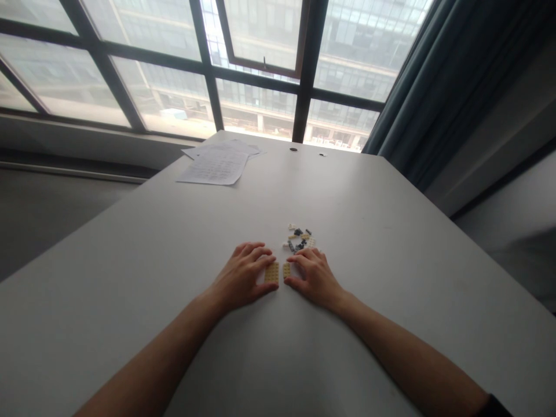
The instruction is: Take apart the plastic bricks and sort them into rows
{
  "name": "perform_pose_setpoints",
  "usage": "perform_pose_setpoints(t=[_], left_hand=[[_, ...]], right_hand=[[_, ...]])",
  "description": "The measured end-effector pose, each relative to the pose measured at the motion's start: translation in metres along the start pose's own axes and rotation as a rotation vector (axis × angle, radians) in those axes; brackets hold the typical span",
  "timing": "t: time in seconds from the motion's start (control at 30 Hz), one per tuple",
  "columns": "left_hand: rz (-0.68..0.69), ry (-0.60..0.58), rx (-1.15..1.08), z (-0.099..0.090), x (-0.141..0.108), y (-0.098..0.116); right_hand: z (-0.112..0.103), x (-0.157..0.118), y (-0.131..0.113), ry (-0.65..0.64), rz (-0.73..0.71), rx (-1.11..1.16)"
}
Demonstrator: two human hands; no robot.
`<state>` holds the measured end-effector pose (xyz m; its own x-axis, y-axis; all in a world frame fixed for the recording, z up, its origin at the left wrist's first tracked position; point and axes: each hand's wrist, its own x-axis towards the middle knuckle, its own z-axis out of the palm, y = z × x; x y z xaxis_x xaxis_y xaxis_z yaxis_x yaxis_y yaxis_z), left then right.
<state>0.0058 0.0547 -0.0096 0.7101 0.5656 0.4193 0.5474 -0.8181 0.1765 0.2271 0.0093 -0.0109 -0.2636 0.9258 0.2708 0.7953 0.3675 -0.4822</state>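
Note:
Two tan studded building plates lie side by side on the white table (186, 231), with a narrow gap between them. My left hand (245, 272) grips the larger left plate (271, 273), thumb at its near edge and fingers at its far edge. The smaller right plate (286, 270) sits between the thumb and fingers of my right hand (316, 277). Just beyond my right fingertips is a loose pile of small building bricks (299, 238) in white, tan, grey and black.
Printed paper sheets (215, 165) lie at the table's far left. Near the far edge are a dark round spot (293, 149) and a small dark-and-white mark (322, 154). Large framed windows (260, 104) stand behind, with a dark curtain (417, 98) on the right.

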Motion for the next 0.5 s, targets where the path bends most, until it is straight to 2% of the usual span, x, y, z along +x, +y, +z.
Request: perform_pose_setpoints(t=[0.23,0.5], left_hand=[[-0.009,-0.061,0.015,0.0007,0.0008,0.0013],[0.014,-0.012,-0.003,0.0009,0.0003,0.0004]], right_hand=[[0.0006,-0.0005,0.0001,0.016,-0.002,0.012],[0.0012,-0.0001,-0.0018,0.014,-0.002,0.013]])
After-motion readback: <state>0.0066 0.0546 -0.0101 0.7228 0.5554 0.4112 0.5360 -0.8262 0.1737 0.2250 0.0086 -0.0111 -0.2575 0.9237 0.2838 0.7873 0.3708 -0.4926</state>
